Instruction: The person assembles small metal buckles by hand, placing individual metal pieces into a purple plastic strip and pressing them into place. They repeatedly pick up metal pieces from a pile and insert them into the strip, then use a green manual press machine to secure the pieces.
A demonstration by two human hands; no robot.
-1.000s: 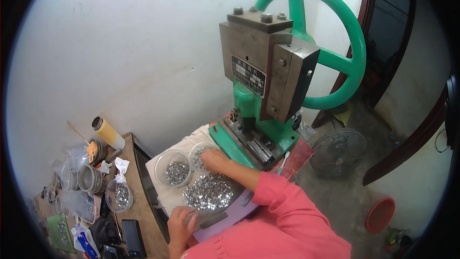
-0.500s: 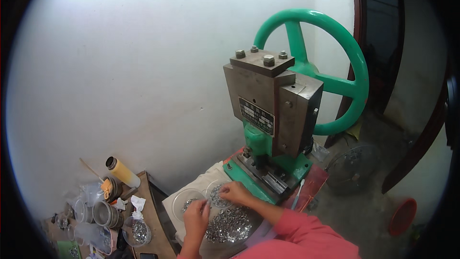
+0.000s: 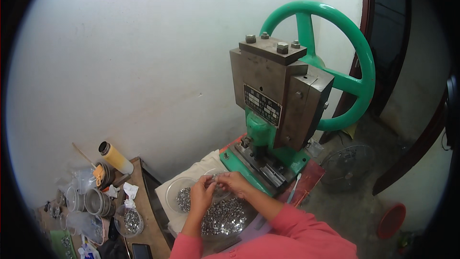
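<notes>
As we look down through the head camera, we see our 2 hands meeting over the smaller clear tub (image 3: 218, 170), which holds small shiny metal pieces. Our left hand (image 3: 203, 193) is raised with its thumb and fingers drawn in toward those of our right hand (image 3: 234, 182), whose fingers are bent and point left. The fingertips come so close that we cannot tell whether either hand is pressed shut or pinching a metal piece; anything there is too small to make out.

Just left of our left hand stands the larger clear tub (image 3: 168, 205), with more metal pieces gathered inside. Below both tubs, between our forearms, lies a loose heap of metal pieces (image 3: 224, 217). A pale cloth (image 3: 192, 168) lies under the tubs, and a purple sheet (image 3: 256, 225) shows right of the heap.

Beyond our right hand stands the press (image 3: 268, 79), with a green handwheel (image 3: 368, 62) on its right side. A white-headed brush (image 3: 298, 178) lies just beside its base. On the wooden table (image 3: 154, 228) to our left are a third clear tub (image 3: 130, 235) of metal pieces and a yellow bottle (image 3: 119, 158).
</notes>
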